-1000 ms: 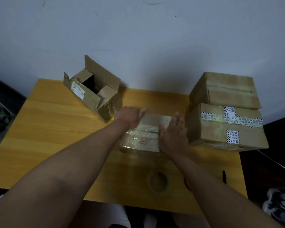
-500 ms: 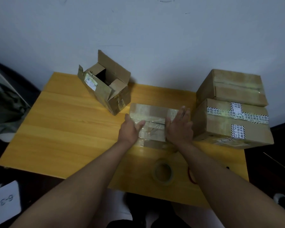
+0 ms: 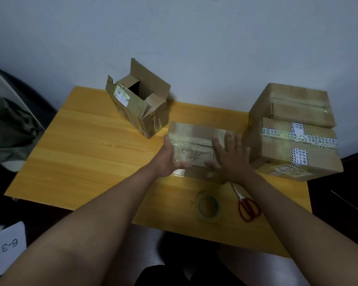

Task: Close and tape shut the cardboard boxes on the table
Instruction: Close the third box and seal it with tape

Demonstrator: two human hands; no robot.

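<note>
The flat box (image 3: 194, 141) lies crosswise under both hands: left hand (image 3: 170, 159) cups its near-left corner, right hand (image 3: 230, 157) presses flat on top (tape roll (image 3: 208, 206) sits nearer that wrist).

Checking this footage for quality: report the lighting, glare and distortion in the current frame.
Head view: dim, bluish light, with the floor beside the table nearly black; faint glare on the tape across the small box under the left hand and right hand; wide-angle stretch enlarges the forearms; the open box stays fairly sharp.
</note>
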